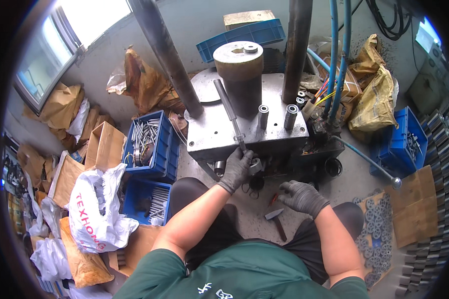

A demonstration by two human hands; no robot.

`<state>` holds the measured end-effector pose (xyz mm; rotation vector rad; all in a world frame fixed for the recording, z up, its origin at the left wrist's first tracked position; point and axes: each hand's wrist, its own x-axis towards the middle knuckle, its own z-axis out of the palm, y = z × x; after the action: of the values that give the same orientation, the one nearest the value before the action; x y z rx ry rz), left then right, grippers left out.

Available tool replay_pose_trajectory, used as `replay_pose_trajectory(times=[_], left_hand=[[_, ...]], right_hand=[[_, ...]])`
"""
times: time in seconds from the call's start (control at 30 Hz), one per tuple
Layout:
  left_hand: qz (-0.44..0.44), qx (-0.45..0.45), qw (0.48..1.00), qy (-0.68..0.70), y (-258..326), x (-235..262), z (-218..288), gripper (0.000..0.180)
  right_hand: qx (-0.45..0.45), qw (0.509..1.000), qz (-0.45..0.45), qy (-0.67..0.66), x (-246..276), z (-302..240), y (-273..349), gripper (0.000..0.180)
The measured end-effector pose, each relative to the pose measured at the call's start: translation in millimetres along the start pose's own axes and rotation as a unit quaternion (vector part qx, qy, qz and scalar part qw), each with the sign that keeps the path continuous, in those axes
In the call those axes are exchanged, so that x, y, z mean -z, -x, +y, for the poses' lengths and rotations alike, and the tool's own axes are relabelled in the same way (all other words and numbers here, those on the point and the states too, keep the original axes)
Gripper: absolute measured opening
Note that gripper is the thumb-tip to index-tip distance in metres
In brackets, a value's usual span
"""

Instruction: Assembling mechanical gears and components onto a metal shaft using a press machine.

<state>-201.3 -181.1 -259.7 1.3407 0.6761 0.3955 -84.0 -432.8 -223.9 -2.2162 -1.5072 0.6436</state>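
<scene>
My gloved left hand (237, 169) is closed round the lower end of a metal shaft (226, 102), which has a thick upper part and a collar near my fingers. The shaft tilts up across the front of a steel machine table (204, 135). My gloved right hand (302, 198) hovers above the floor over my right thigh, its fingers apart and nothing in them. Below it lies a hammer (280, 228) with a dark handle. Two short metal sleeves (291, 117) stand upright on the table, right of a thick round-topped post (238, 62) bearing a small ring (250, 48).
Two steel columns (170, 60) rise from the table. Blue crates (170, 144) of metal rods stand at left, beside a white plastic bag (97, 209). A lever with a ball end (396, 182) juts out at right, near flat round parts (376, 224) on cardboard.
</scene>
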Motion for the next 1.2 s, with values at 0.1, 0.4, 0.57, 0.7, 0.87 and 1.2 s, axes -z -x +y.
replay_pose_trajectory(times=[0.1, 0.4, 0.57, 0.7, 0.87, 1.2], left_hand=[[0.016, -0.194, 0.977, -0.088, 11, -2, 8, 0.030], [-0.057, -0.298, 0.953, -0.008, 2, 10, 90, 0.018], [-0.028, -0.415, 0.905, -0.093, -19, 10, 191, 0.018], [0.013, -0.433, 0.888, -0.157, -35, 32, 218, 0.017], [-0.023, -0.346, 0.933, -0.099, -19, 31, 216, 0.019], [-0.122, -0.371, 0.916, -0.085, -6, 23, 215, 0.023]], right_hand=[[0.011, 1.000, 0.000, 0.005, -1, 5, 2, 0.045], [0.046, 0.999, -0.021, 0.017, 1, -4, 4, 0.049], [0.064, 0.998, 0.005, 0.019, -3, 5, 3, 0.044], [0.058, 0.998, 0.007, 0.014, 3, 5, 2, 0.044], [0.058, 0.998, 0.008, 0.014, 3, 8, 4, 0.046], [0.041, 0.999, -0.013, 0.008, 10, 0, 7, 0.049]])
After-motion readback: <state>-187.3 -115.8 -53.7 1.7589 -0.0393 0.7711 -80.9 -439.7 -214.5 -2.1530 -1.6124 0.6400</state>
